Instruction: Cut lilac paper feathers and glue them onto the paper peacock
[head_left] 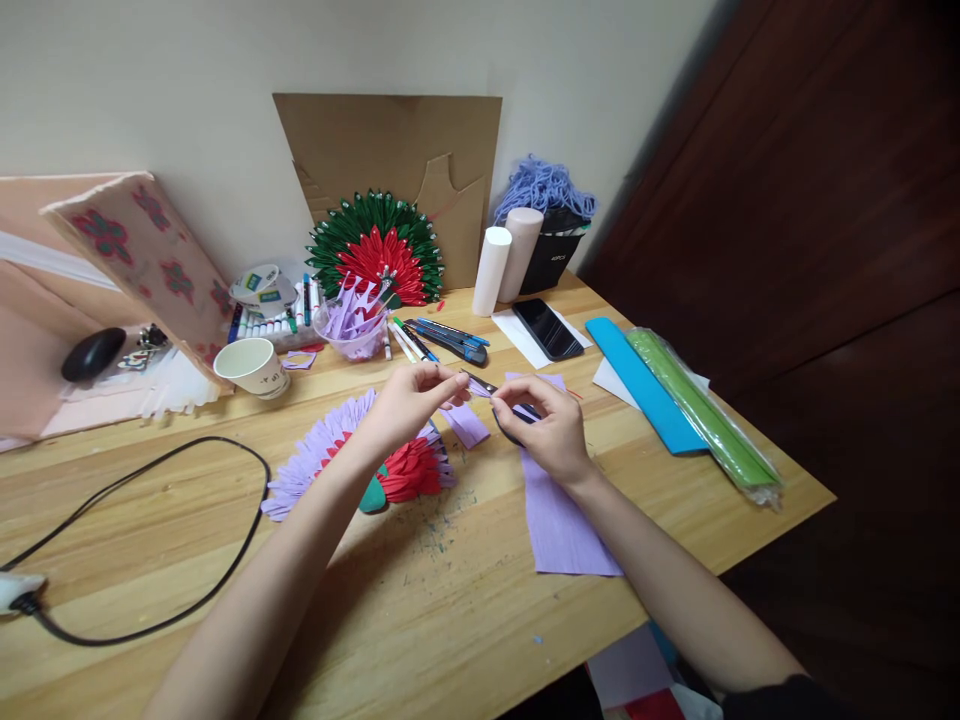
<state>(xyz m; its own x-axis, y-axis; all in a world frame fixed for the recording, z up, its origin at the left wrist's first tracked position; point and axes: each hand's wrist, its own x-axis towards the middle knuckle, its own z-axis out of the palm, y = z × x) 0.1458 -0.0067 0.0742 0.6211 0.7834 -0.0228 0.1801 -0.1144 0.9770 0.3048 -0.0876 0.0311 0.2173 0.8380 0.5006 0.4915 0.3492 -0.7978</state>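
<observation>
Above the table, my left hand [412, 402] is closed in a pinch. My right hand [547, 428] is also pinched, its fingertips a short gap away. A small purple paper piece [479, 391] spans the gap between the two sets of fingertips. Dark-handled scissors [510, 428] lie under and behind my right hand, partly hidden by it. Below that hand stretches a long purple crepe paper strip [566, 525]; a shorter purple piece [469, 427] is beside it. Behind my left forearm sits a fan-shaped paper craft [412, 470] with purple fringe, red petals and a green centre, partly covered.
A green-and-red fan craft [375, 240] leans on cardboard [390, 130] at the back. Nearby stand a bowl of purple scraps [352, 330], a paper cup [251, 368], a utility knife [454, 342], a phone [549, 329] and blue and green paper rolls [701, 415]. A black cable [262, 540] loops at left.
</observation>
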